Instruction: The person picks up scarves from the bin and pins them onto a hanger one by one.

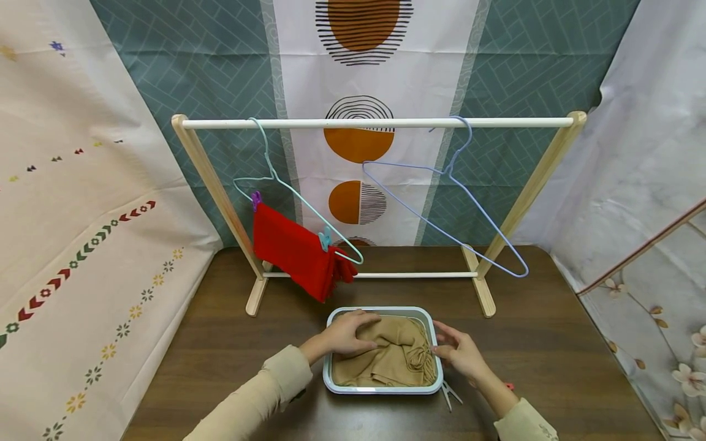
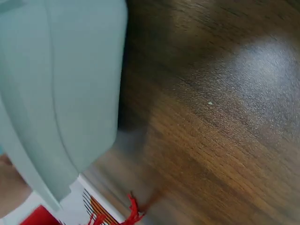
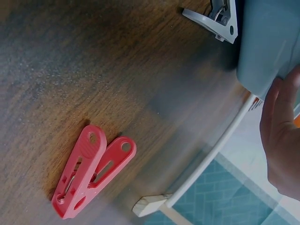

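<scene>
A light grey-blue plastic basin (image 1: 380, 390) stands on the table with a folded tan fringed scarf (image 1: 394, 361) inside. Over the basin's left side, my left hand (image 1: 347, 334) reaches in with fingers and thumb spread at the scarf. My right hand (image 1: 462, 354) is at the right rim, its extended fingers (image 3: 281, 101) touching the outer wall in the right wrist view. By the basin's lower right corner lies a grey clothespin (image 1: 450, 395). A red clothespin (image 3: 96, 171) lies farther right, mostly hidden by my right forearm in the head view.
Behind the basin stands a wooden rack with a white rail (image 1: 353, 124). From it hang a mint hanger (image 1: 300, 199), with a red scarf (image 1: 292, 245) clipped on by a purple clothespin (image 1: 256, 200) and a teal clothespin (image 1: 325, 238), and a bare blue hanger (image 1: 480, 211).
</scene>
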Demonstrator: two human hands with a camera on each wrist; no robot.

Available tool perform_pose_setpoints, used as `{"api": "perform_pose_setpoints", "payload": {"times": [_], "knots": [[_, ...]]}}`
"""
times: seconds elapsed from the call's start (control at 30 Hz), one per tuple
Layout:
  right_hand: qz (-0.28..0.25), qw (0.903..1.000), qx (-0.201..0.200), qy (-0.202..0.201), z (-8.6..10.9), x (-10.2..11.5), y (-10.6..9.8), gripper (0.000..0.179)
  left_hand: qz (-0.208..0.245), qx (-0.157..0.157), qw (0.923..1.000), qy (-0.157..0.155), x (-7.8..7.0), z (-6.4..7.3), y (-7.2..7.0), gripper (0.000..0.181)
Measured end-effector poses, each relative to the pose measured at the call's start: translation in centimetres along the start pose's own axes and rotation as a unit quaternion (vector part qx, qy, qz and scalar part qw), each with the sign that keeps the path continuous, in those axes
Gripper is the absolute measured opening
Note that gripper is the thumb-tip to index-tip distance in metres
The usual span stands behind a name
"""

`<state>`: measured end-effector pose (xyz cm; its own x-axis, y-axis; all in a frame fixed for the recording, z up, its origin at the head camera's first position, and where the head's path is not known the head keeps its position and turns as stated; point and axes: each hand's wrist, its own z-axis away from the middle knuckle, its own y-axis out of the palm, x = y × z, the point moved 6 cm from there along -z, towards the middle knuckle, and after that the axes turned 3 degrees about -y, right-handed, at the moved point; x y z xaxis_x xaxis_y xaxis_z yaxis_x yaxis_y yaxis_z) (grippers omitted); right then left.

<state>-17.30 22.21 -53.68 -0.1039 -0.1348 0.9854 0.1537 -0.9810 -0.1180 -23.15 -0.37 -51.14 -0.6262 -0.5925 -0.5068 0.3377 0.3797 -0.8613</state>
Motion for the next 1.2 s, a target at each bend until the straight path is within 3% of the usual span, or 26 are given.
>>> {"api": "perform_pose_setpoints", "payload": {"times": [0.1,0.3,0.5,0.63,1.07,1.2], "knots": [[-0.005,1.0000,0.000,0.000,0.1,0.0,0.0,0.062,-0.043,-0.006,0.9990,-0.011,-0.2,-0.2,0.4,0.054],[0.000,1.0000,-0.006,0.005,0.1,-0.2,-0.2,0.062,-0.081,-0.039,0.9958,-0.016,-0.7,-0.4,0.6,0.049],[0.007,0.9999,-0.010,0.008,0.3,-0.1,-0.2,0.061,-0.111,-0.074,0.9909,-0.017,-1.0,-0.6,0.8,0.030],[0.010,0.9997,-0.016,0.012,0.3,-0.1,-0.1,0.061,-0.094,-0.089,0.9914,-0.013,-1.0,-0.8,0.8,0.018],[0.014,0.9990,-0.038,0.021,0.4,0.0,-0.1,0.059,-0.041,-0.080,0.9957,0.025,-0.9,-0.5,-0.4,0.005],[0.018,0.9987,-0.041,0.023,0.4,0.1,-0.1,0.058,-0.019,-0.050,0.9980,0.033,-1.1,-0.6,-0.4,0.006]]}}
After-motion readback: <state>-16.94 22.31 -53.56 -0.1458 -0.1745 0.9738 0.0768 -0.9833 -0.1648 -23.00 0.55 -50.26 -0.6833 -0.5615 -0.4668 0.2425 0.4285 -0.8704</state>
